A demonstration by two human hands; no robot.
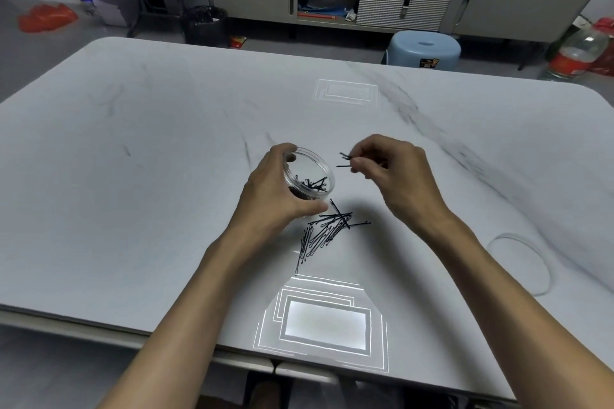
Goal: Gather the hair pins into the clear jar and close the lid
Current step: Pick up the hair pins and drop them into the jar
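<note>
A clear round jar (314, 173) sits open on the white marble table (133, 176), tilted toward the right, with several black hair pins inside. My left hand (275, 189) wraps around its left side. My right hand (392, 169) hovers just right of the jar's mouth, pinching a few black hair pins (345, 159) between thumb and fingertips. A loose pile of hair pins (327, 231) lies on the table just below the jar, between my wrists. The clear lid (518, 262) lies flat on the table at the right, beside my right forearm.
Bright window reflections (324, 322) show on the table near its front edge. Behind the table stand a blue stool (425, 50), a black bin (204, 25) and a long grey cabinet (382, 0). Bottles and red bags lie on the floor.
</note>
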